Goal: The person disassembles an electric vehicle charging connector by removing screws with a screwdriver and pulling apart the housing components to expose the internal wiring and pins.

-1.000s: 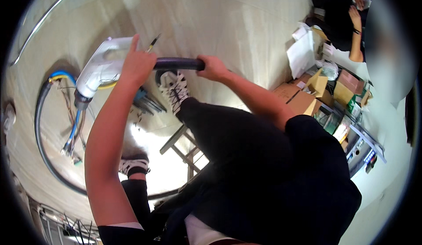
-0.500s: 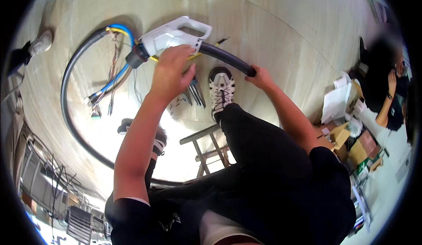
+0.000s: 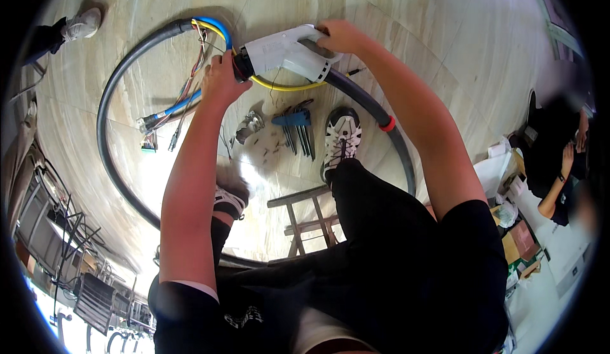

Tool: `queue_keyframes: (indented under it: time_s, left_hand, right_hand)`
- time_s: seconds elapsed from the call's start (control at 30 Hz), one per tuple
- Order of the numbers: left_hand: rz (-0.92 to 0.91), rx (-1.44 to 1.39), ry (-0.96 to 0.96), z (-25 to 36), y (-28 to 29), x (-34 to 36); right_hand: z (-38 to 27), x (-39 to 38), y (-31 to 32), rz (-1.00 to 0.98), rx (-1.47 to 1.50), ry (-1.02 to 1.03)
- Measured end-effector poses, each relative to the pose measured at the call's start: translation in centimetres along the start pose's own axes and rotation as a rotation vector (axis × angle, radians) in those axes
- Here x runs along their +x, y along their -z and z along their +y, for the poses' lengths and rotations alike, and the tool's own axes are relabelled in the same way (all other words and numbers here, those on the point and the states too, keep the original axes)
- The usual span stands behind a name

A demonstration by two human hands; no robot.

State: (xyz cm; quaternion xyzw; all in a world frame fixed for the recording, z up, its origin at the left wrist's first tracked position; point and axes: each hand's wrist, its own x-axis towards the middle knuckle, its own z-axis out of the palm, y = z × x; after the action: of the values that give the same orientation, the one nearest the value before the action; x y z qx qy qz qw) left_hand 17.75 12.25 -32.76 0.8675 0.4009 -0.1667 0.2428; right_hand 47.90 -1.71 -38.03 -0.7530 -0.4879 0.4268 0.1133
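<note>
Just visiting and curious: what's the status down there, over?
Right hand gripping white plastic gun-shaped connector by its loop handle. Left hand at connector's round black collar. Blue holder with dark rods lies on pale floor, apart from both hands.

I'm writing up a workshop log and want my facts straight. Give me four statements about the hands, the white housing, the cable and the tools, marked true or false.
1. The right hand is on the looped handle of the white housing. True.
2. The left hand is far away from the white housing. False: it is at the black collar on the housing's end.
3. A red ring sits around the black cable. True.
4. The blue tool holder is in the right hand. False: it lies on the floor.
</note>
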Motion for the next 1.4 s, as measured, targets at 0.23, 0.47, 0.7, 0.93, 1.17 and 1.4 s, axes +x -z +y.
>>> queue_keyframes:
  time_s: [0.23,0.47,0.7,0.93,1.17,1.4]
  left_hand:
    - [-0.096,-0.029,0.012,-0.7,0.9,1.5]
    - [-0.192,-0.041,-0.003,-0.4,3.8,-0.3]
    - [-0.381,-0.295,0.052,0.2,8.4,-4.4]
    - [-0.447,-0.609,0.015,1.3,10.1,-8.5]
    - [-0.469,-0.479,0.095,5.4,12.6,-11.4]
    - [-0.456,-0.443,0.091,6.4,13.4,-11.4]
  right_hand:
    - [-0.8,2.2,1.1,-0.256,0.043,-0.075]
    - [-5.7,-1.0,2.7,-0.37,0.547,-0.23]
    - [-11.1,-4.1,5.3,-0.4,0.469,-0.312]
    - [-12.2,-5.5,8.6,-0.656,0.395,-0.161]
    - [-19.0,-7.1,7.4,-0.554,-0.182,-0.025]
    - [-17.9,-7.7,7.3,-0.497,-0.108,-0.088]
